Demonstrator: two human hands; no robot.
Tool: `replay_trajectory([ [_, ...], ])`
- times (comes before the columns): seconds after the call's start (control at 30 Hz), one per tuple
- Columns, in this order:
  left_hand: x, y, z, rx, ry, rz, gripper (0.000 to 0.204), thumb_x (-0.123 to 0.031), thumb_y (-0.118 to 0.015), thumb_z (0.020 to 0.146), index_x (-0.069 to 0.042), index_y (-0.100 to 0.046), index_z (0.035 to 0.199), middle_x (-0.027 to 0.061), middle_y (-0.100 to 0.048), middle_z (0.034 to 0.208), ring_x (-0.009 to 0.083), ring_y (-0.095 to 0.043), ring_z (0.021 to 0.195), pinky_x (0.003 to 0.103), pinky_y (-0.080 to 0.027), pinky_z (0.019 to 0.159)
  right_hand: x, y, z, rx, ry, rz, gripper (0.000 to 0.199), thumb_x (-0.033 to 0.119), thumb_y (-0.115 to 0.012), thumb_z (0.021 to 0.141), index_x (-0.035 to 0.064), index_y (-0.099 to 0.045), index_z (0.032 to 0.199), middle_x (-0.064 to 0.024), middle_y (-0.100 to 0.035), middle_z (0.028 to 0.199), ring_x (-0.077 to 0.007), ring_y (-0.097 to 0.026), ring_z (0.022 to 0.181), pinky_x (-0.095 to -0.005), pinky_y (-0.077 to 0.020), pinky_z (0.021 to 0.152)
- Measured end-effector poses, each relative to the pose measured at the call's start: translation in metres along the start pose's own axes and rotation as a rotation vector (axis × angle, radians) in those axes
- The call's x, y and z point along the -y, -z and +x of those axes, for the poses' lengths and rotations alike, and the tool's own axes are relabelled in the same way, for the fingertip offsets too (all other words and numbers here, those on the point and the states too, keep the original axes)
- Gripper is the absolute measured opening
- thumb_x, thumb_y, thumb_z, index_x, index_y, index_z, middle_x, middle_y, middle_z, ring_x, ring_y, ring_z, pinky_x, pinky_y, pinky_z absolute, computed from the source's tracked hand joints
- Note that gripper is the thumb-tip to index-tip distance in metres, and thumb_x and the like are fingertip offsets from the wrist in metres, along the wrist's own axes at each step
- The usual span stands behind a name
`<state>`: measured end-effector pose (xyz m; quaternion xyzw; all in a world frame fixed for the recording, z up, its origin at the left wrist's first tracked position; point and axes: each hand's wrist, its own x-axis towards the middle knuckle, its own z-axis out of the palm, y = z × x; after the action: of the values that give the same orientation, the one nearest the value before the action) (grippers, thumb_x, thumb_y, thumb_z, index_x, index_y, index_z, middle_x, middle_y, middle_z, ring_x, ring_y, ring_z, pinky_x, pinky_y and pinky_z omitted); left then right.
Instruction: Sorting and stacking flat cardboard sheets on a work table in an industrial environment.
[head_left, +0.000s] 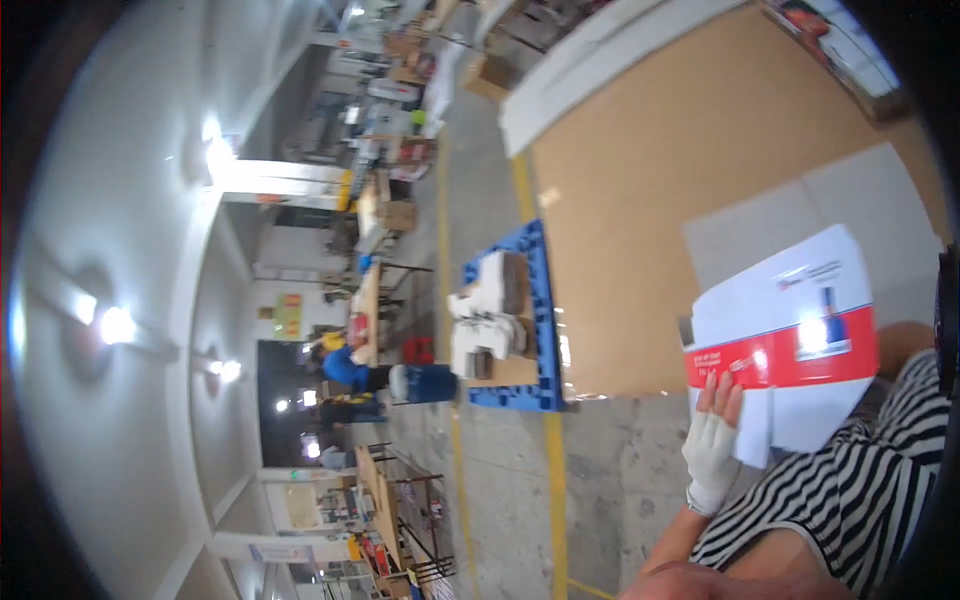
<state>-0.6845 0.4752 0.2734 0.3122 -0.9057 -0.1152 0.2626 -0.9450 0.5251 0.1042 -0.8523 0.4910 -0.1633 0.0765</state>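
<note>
My left hand (pixel 712 440), in a white glove with bare fingertips, lies with its fingers against the lower edge of a carton (pixel 725 362) and holds it. The carton is white with a red band and a printed picture of a blue bottle, and a loose flap hangs at its lower side. Part of my right forearm (pixel 905 338) shows beyond the carton; the right hand itself is hidden behind it. Next to the carton, a flat grey board (pixel 745 232) rests on a large brown cardboard surface (pixel 630 180).
A blue pallet (pixel 548 330) beside the cardboard surface bears stacked white and brown cardboard pieces (pixel 490 320). A blue drum (pixel 430 384) stands beyond it. Farther off are people (pixel 345 368), work tables (pixel 380 500) and yellow floor lines (pixel 556 500). A printed box (pixel 835 50) sits at the upper right.
</note>
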Motion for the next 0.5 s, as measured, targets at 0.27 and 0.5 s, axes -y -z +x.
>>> replay_trajectory([
  [0.27,0.214,-0.024,-0.118,-0.482,0.96,-1.13,0.023,-0.013,-0.07,0.081,-0.002,-0.059,0.098,0.005,-0.062,0.094,0.0128,-0.055,0.087,0.03,-0.046,0.079,0.015,0.011,0.0,0.486,-0.111,-0.132,0.067,0.05,-0.049,0.079,0.0099,-0.045,0.133,-0.0174,-0.037,0.142,-0.0327,-0.031,0.133,-0.0581,-0.0155,0.108],
  [0.5,0.291,-0.105,-0.146,-0.866,0.964,-1.564,0.04,-0.022,-0.065,0.084,-0.001,-0.056,0.117,0.0075,-0.059,0.113,0.0216,-0.054,0.109,0.042,-0.04,0.099,-0.006,-0.046,-0.033,0.262,-0.093,-0.109,0.071,0.055,-0.05,0.08,0.01,-0.042,0.135,-0.0186,-0.031,0.145,-0.0356,-0.027,0.135,-0.0612,-0.0132,0.107],
])
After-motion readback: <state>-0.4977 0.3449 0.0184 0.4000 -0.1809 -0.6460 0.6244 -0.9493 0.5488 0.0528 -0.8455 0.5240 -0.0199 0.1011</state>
